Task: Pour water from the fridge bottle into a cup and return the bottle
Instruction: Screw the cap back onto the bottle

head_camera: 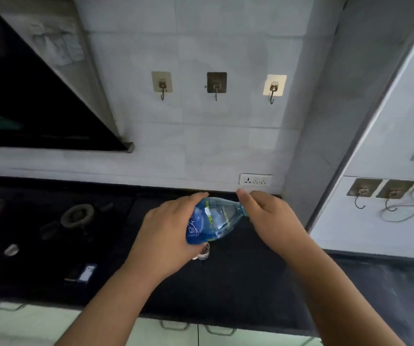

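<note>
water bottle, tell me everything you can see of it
The water bottle is clear plastic with a blue label bearing white and green print. It is held tilted above the dark counter, neck pointing right. The left hand grips its body; the right hand pinches the neck end, hiding any cap.

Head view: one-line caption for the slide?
Left hand holds tilted water bottle over a dark countertop while right hand grips its cap end.
</note>
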Action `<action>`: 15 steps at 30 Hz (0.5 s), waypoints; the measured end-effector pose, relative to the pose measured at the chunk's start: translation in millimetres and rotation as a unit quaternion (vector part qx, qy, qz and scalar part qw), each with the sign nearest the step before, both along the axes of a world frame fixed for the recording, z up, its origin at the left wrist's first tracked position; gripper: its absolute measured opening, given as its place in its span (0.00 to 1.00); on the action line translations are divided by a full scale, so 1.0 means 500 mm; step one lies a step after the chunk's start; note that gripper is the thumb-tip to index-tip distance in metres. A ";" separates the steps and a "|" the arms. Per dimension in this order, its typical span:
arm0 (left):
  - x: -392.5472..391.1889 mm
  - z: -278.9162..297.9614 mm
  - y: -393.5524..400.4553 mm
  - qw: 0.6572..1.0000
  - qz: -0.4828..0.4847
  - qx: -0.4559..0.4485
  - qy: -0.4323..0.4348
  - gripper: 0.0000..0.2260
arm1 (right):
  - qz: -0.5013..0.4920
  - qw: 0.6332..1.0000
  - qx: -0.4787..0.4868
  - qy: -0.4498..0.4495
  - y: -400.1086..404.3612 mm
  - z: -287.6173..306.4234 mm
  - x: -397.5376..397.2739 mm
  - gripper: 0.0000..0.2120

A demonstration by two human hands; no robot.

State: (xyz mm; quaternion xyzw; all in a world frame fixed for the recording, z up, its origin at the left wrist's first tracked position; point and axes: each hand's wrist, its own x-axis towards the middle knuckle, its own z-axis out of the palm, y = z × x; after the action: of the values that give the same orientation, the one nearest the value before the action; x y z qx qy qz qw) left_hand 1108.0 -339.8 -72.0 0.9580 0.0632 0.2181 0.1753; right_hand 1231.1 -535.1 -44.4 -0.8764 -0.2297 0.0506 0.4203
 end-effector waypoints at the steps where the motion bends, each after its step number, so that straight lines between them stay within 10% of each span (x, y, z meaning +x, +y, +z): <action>1: -0.011 -0.003 -0.003 1.000 0.019 0.002 0.005 0.42 | 0.026 1.000 -0.005 0.001 -0.001 -0.004 0.004 0.28; 15: -0.407 -0.056 -0.027 0.914 0.396 -0.049 0.068 0.41 | 0.462 0.886 -0.005 0.034 0.244 -0.076 -0.188 0.09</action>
State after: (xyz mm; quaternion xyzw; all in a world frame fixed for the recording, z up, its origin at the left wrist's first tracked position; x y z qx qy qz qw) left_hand 904.7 -353.3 -100.0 0.8572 0.4597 0.2007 0.1162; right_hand 1137.3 -413.1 -82.4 -0.6713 -0.5937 0.2694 0.3525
